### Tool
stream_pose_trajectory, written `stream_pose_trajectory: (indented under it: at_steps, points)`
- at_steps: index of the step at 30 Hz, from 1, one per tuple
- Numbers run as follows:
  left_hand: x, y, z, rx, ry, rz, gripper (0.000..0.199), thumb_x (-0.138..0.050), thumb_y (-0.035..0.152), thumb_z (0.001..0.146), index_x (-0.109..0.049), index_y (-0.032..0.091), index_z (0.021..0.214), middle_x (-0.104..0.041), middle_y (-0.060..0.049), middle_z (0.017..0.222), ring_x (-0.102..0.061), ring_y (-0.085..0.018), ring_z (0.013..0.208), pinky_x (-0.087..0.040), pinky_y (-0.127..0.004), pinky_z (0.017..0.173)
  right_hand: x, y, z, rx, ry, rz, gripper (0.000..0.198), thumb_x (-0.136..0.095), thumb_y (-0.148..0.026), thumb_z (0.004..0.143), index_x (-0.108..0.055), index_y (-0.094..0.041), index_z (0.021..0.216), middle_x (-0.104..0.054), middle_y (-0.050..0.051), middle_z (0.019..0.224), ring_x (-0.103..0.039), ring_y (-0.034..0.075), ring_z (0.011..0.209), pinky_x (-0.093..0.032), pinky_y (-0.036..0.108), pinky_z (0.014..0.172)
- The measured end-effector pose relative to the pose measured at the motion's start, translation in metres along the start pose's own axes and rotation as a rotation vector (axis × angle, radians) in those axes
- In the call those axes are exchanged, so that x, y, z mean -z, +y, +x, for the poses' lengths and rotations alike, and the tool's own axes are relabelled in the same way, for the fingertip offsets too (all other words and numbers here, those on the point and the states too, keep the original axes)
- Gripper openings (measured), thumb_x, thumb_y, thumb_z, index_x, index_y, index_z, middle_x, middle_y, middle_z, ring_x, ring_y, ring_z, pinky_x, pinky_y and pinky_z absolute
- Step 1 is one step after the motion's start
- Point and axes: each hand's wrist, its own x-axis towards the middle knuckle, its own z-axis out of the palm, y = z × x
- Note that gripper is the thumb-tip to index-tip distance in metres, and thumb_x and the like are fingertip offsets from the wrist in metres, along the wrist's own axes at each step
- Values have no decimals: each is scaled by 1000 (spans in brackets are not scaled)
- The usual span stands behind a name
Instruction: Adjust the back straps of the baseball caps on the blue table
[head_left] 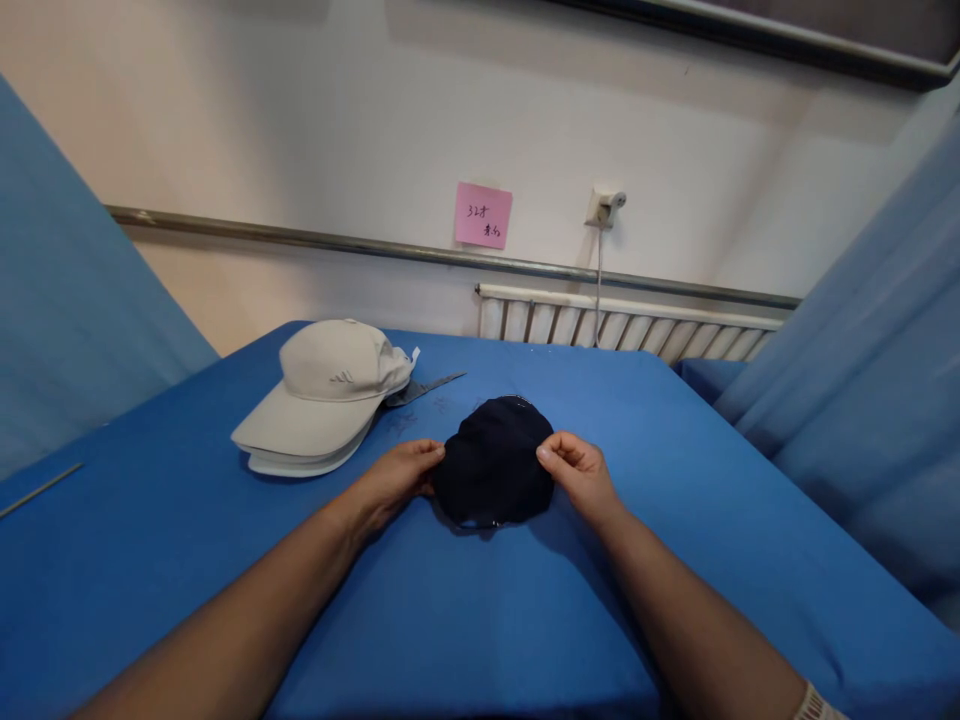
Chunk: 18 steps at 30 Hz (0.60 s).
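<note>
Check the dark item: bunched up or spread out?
Spread out: the dark item shows a broad, rounded face between the left hand and right hand at opposite edges. Cannot tell whether it's folded underneath.

- A broad table [465, 620] with a plain blue top carried everything, its far edge near the wall.
- Pale caps [334, 365] sat stacked on its left half, brims layered and pointing to the near left.
- A grey pointed strip [427, 388] stuck out from beside the stack, to its right.
- Faint dark marks [401, 425] showed on the blue just right of the brims.
- A thin stick [41, 490] lay at the far left.
</note>
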Motion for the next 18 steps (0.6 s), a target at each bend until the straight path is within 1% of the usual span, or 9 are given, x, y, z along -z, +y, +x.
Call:
stream_pose_trajectory:
  at_steps: [2,3,4,5,7,10,12,14,18]
  points:
    - [0,1,1,-117,157,198,36,-66,46,76,-64,16,96,-68,-6,85,-65,-22,80,-51,-35,75,-3,-2,-4,64,15,-69,26,-61,-39,85,-54,-20,68,-42,-6,56,-37,9,51,-31,23,49]
    - [0,3,1,-176,217,278,40,-67,46,75,-65,16,101,-69,-7,90,-65,-24,84,-50,-36,78,-4,-3,-5,98,21,-104,24,-61,-36,86,-55,-20,69,-44,-5,56,-39,9,52,-32,23,50]
    - [0,5,0,-231,241,345,42,-67,47,75,-66,17,104,-70,-8,94,-65,-25,88,-49,-37,81,-5,-4,-7,133,29,-140,23,-60,-34,86,-55,-20,70,-46,-5,57,-41,9,53,-33,23,50]
    - [-1,8,-2,-264,226,383,43,-66,48,76,-66,16,105,-70,-8,97,-65,-25,90,-49,-37,82,-6,-4,-8,167,41,-174,21,-60,-33,87,-56,-20,70,-47,-5,58,-42,10,53,-34,23,51]
    - [-3,13,-6,-286,143,381,43,-65,50,77,-67,16,102,-71,-8,96,-65,-25,89,-49,-37,82,-7,-5,-10,222,75,-228,20,-60,-32,88,-57,-20,71,-49,-4,58,-44,10,54,-36,24,51]
    - [-6,18,-11,-328,77,389,34,-67,46,76,-68,17,93,-70,-7,93,-64,-24,87,-49,-37,82,-8,-5,-10,259,114,-287,20,-59,-32,89,-57,-21,73,-50,-4,58,-45,11,53,-38,24,52]
    - [-7,21,-12,-364,96,448,26,-66,43,76,-66,18,82,-69,-6,88,-62,-23,85,-48,-37,83,-8,-6,-11,292,125,-334,19,-58,-32,89,-58,-21,74,-50,-4,58,-46,11,53,-39,24,52]
    - [-5,22,-12,-385,117,472,24,-62,42,79,-63,19,76,-68,-5,85,-61,-22,83,-48,-36,83,-8,-9,-12,359,140,-403,18,-56,-30,91,-58,-21,76,-52,-3,60,-47,11,53,-40,25,53]
    - [-2,23,-11,-418,205,361,25,-59,44,80,-58,20,76,-67,-6,91,-62,-22,89,-49,-34,84,-5,-17,-14,516,200,-655,18,-52,-26,94,-60,-21,78,-56,0,63,-50,13,56,-41,28,58]
